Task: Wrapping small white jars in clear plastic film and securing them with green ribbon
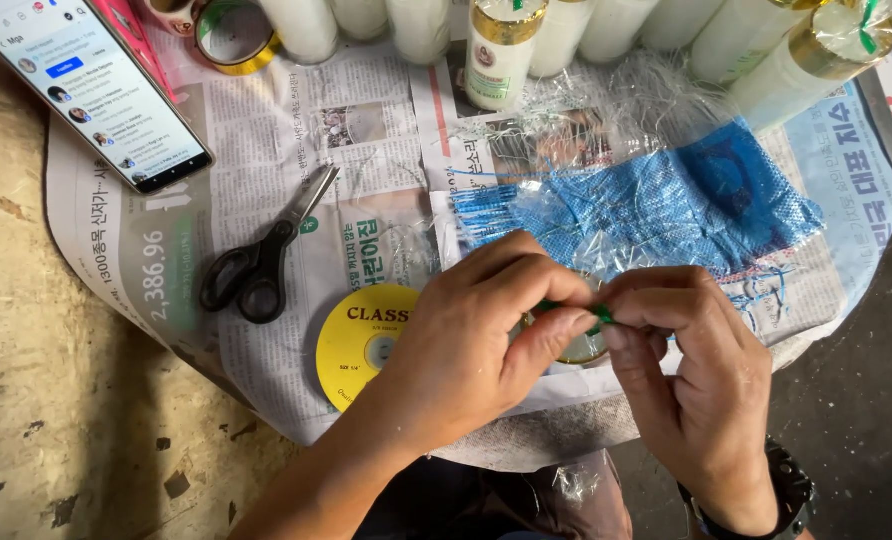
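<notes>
Low in the middle of the frame, the left hand (476, 340) and the right hand (691, 375) met fingertip to fingertip, both pinched shut on a thin green ribbon (598, 314) held just above a round lid (581, 345). Left of the hands a yellow tape roll (358, 345) and black scissors (261, 262) lay on newspaper (366, 200), with blue netting (666, 205) just above the hands. A phone (86, 85) sat in the upper left, and white bottles (501, 50) lined the top edge.
</notes>
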